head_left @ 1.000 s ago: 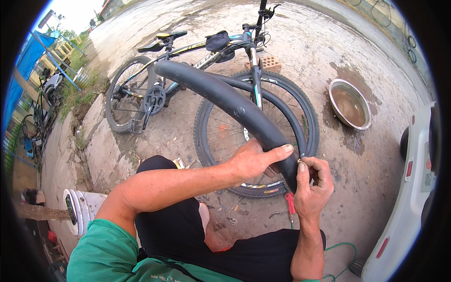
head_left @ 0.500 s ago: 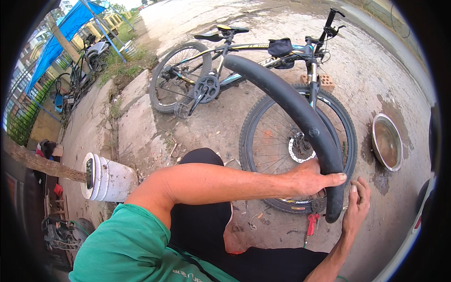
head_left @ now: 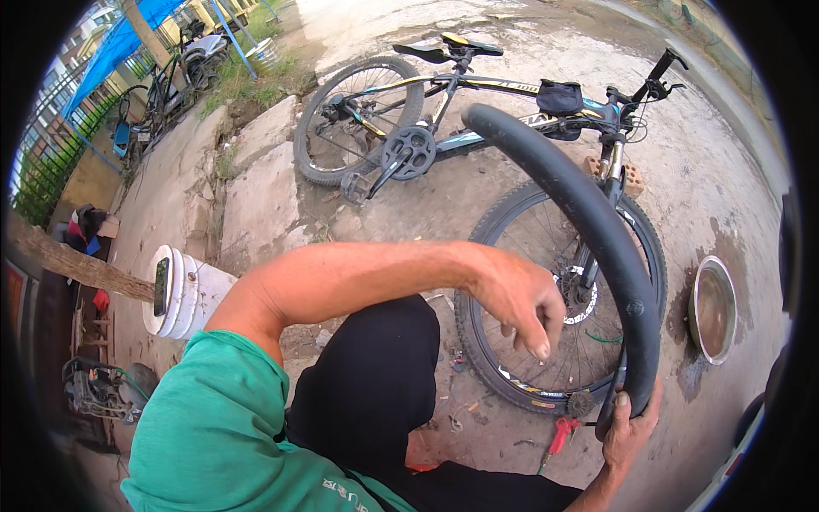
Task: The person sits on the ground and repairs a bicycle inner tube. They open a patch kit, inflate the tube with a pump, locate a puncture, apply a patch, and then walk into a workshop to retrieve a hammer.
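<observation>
A black inflated bicycle inner tube [head_left: 627,269] curves over the front wheel of a bicycle that lies on its side. My right hand [head_left: 630,427] grips its lower end, thumb on the near face. Beside the tube, over the wheel's spokes, my left hand [head_left: 519,300] is off the tube, its fingers loosely bent and thumb apart from them. I see nothing held in it. The front wheel [head_left: 485,358] has a tyre around its rim and a brake disc [head_left: 580,294]. By the tyre's near edge sit a cog cluster [head_left: 581,403] and a red air-gun-like tool [head_left: 560,435].
The bicycle frame [head_left: 499,84] stretches away toward the upper left, near a perforated brick [head_left: 632,177]. A metal basin [head_left: 713,309] of murky water stands at right. At left are a white bucket [head_left: 205,299], a wooden pole [head_left: 85,266] and a small machine [head_left: 102,392].
My left hand has let go of the tube and moved left and up from it. My right hand has closed on the tube's lower end. The view has shifted, so the bicycle sits further right.
</observation>
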A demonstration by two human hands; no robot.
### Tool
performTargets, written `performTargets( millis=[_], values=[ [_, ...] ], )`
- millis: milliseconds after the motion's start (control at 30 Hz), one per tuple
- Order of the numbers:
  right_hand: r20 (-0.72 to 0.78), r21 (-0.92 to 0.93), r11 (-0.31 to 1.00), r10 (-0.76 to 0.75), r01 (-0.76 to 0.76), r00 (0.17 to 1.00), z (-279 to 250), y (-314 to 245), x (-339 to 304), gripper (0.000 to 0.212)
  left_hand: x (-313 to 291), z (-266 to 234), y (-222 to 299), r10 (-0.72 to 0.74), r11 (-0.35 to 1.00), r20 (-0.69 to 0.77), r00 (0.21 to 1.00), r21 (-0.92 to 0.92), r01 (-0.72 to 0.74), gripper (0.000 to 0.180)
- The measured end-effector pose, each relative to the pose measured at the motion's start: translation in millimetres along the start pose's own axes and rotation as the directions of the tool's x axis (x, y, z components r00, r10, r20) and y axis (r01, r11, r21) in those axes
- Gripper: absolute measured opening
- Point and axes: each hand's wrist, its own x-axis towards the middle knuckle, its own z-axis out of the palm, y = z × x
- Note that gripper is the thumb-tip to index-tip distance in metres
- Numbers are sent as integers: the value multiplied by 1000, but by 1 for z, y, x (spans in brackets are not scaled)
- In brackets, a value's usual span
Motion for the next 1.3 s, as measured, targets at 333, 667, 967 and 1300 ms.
performTargets(
  millis=[333, 667, 967, 1300],
  values=[
    [-68, 174, 985, 25, -13, 997, -10, 35, 22, 99, -170, -77, -329, -692, 697, -647, 321, -714, 62, 28],
    [18, 197, 972, 130, -131, 991, -12, 41, 53, 88, -200, -16, -490, -815, 488, -580, -6, -691, 534, 26],
    [36, 90, 992, 88, -90, 996, 22, 19, 65, 70, -254, 2, -537, -592, 436, -790, -159, -479, 762, 26],
    [90, -3, 1000, 31, -31, 995, 34, 7, 68, 67, -239, 12, -523, -518, 559, -853, -69, -399, 727, 24]
  ],
)
